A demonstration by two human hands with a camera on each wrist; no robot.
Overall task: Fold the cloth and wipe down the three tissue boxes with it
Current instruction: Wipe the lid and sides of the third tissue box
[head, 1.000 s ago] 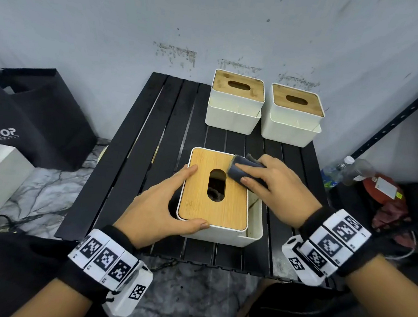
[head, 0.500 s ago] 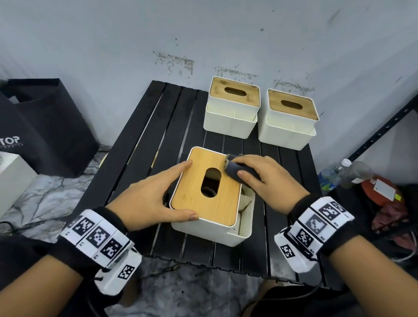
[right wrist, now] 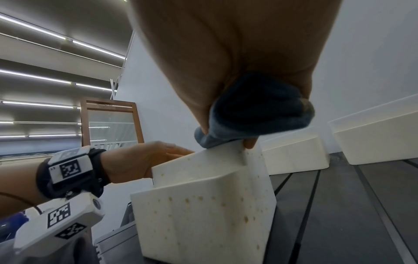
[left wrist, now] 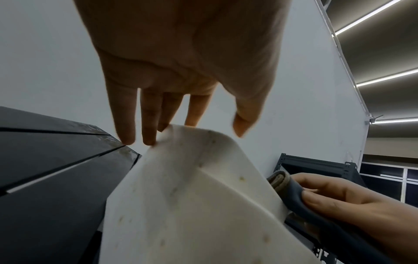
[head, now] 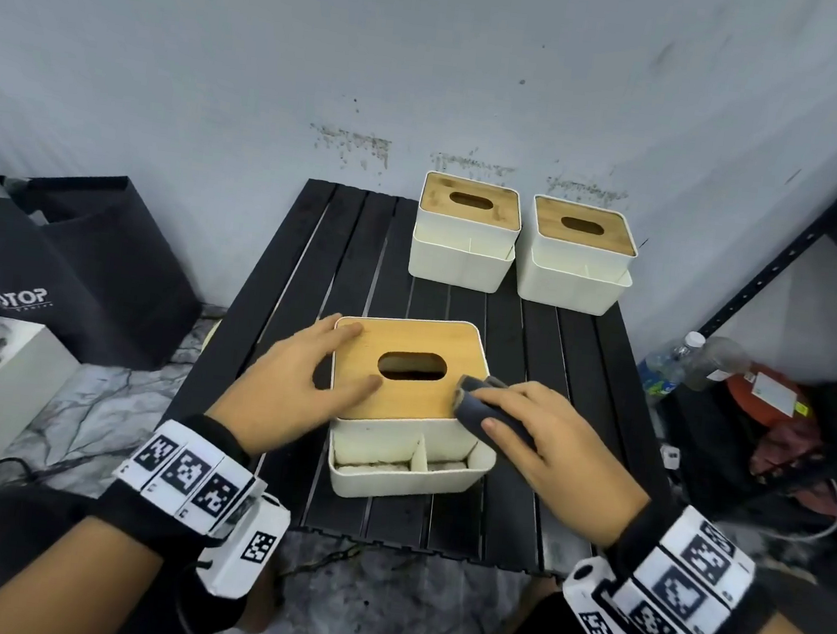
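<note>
Black slatted table [head: 318, 265] stands against a pale grey wall, w/ marble-look floor below its near edge. Nearest the person, both wrists wear black bands w/ printed square markers. Left hand [head: 295, 386] rests on the near tissue box [head: 405, 470], fingers straight along its left side and thumb lying across the wooden lid [head: 404, 336]; it holds nothing, just steadies the box. Right hand [head: 547, 444] is curled round a folded dark blue cloth [head: 474, 405], pressing it onto the lid's front right corner, beside the oval slot. Near box is white w/ small brownish specks on its walls; its open divided compartment faces the person. Further back, well apart from it, two more white boxes w/ wooden lids sit side by side at the table's far edge: left rear box [head: 460, 264], right rear box [head: 572, 286]. Off to the left on the floor, a black bag [head: 75, 270]; to the right, a dark metal shelf frame [head: 796, 237] w/ plastic bottles [head: 670, 358] at its foot
</note>
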